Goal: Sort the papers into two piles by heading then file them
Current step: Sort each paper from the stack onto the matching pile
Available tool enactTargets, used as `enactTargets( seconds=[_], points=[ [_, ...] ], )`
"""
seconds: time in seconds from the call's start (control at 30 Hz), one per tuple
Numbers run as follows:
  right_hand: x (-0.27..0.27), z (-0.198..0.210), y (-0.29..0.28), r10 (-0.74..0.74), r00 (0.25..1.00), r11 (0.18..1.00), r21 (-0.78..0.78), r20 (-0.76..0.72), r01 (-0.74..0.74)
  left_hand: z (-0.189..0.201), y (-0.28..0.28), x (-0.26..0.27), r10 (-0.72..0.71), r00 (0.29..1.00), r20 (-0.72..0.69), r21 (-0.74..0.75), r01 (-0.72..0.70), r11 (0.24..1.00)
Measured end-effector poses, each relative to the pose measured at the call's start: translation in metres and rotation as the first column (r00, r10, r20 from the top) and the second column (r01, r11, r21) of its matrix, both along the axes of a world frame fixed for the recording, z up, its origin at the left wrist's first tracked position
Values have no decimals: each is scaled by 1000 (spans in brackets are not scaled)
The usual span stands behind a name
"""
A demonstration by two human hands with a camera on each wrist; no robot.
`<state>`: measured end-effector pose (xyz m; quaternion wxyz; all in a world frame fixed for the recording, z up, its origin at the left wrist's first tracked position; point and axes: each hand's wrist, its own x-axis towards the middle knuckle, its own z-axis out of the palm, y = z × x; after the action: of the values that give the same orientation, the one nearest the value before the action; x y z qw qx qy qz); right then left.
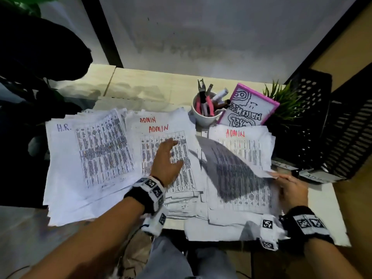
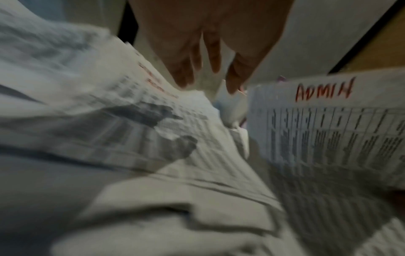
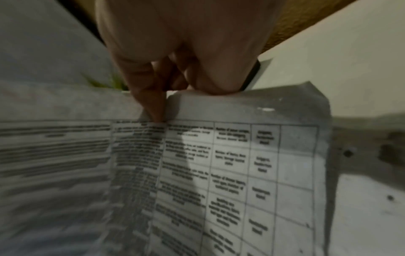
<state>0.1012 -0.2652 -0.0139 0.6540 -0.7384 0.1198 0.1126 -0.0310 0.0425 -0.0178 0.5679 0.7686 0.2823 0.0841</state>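
Three groups of printed table sheets lie on the desk. The pile headed "H.R." (image 1: 88, 158) is at the left. A pile headed "ADMIN" (image 1: 161, 137) lies in the middle. My left hand (image 1: 169, 158) hovers over it with fingers spread and relaxed, holding nothing (image 2: 206, 69). At the right my right hand (image 1: 289, 184) pinches the right edge of a sheet headed "ADMIN" (image 1: 237, 150) and lifts it off the unsorted stack (image 1: 231, 218). In the right wrist view the fingers (image 3: 153, 107) press on that sheet (image 3: 241, 155).
A white mug of pens and pliers (image 1: 207, 109), a pink-framed drawing (image 1: 249, 109) and a small green plant (image 1: 285, 101) stand behind the papers. Black mesh file trays (image 1: 332, 133) with labels sit at the right. A dark chair (image 1: 30, 57) is at the left.
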Motion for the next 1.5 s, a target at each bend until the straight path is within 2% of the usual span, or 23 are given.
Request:
enactTargets(
  seconds=[0.07,0.17,0.23,0.3,0.37,0.4,0.43,0.47,0.57,0.67,0.8,0.93,1.0,1.03,1.07,1.13,1.2,1.27,1.3,1.37,1.43,1.5],
  points=[
    [-2,1,-4,11,996,992,130,-85,0,-5,-25,13,-64,998,-26,-278,54,959],
    [-3,5,-9,80,982,984,170,-170,-51,-13,-44,23,-96,995,-29,-520,67,852],
    [-3,8,-7,109,965,977,203,-240,-60,-14,-49,23,-95,993,-71,-527,44,849],
    [0,8,-3,70,959,983,180,-273,-21,-14,-52,18,-150,987,-64,-384,115,916],
    [11,-3,-4,23,991,999,-44,-130,-29,-17,-55,11,-219,975,-36,-231,205,951],
    [18,-10,-5,48,996,981,-185,-69,-60,-17,-56,8,-217,975,-40,-215,204,955],
    [24,-20,-5,56,997,962,-264,-57,-69,-20,-56,6,-196,980,-42,-223,182,958],
    [30,-29,-6,73,992,941,-321,-106,-103,-21,-55,4,-170,984,-47,-238,154,959],
    [41,-50,-5,164,958,811,-521,-234,-266,-25,-54,3,-90,992,-84,-312,60,948],
    [44,-52,0,112,967,759,-608,-230,-233,-20,-55,2,-27,993,-112,-417,-22,909],
    [43,-43,5,137,979,723,-660,-151,-203,-22,-54,0,-73,994,-78,-278,49,959],
    [35,-29,2,270,963,654,-732,-14,-194,-23,-52,3,-40,994,-97,-334,5,943],
    [29,-21,-4,297,951,634,-763,89,-127,-19,-53,7,-9,995,-102,-395,-33,918],
    [25,-18,-8,290,945,661,-746,154,-82,-18,-53,8,20,995,-102,-435,-62,898],
    [21,-16,-10,263,942,720,-692,210,-47,-14,-53,11,63,992,-110,-508,-111,854],
    [12,-11,-14,161,960,881,-472,227,-36,-11,-53,18,117,984,-137,-631,-178,755],
    [8,-8,-18,96,988,966,-250,125,-62,-8,-54,25,135,982,-135,-687,-191,701],
    [6,-5,-21,102,995,991,-87,11,-100,-9,-57,29,196,972,-126,-738,-225,637],
    [5,-3,-21,121,992,993,-14,-29,-121,-9,-58,29,226,967,-114,-734,-235,637],
    [2,5,-18,171,979,984,77,-109,-163,-9,-59,30,219,972,-90,-680,-220,700],
    [2,12,-16,208,967,975,105,-147,-194,-7,-59,32,123,989,-78,-546,-145,825],
    [1,17,-13,224,960,969,149,-169,-199,3,-64,34,56,995,-85,-401,-86,912]
  ],
)
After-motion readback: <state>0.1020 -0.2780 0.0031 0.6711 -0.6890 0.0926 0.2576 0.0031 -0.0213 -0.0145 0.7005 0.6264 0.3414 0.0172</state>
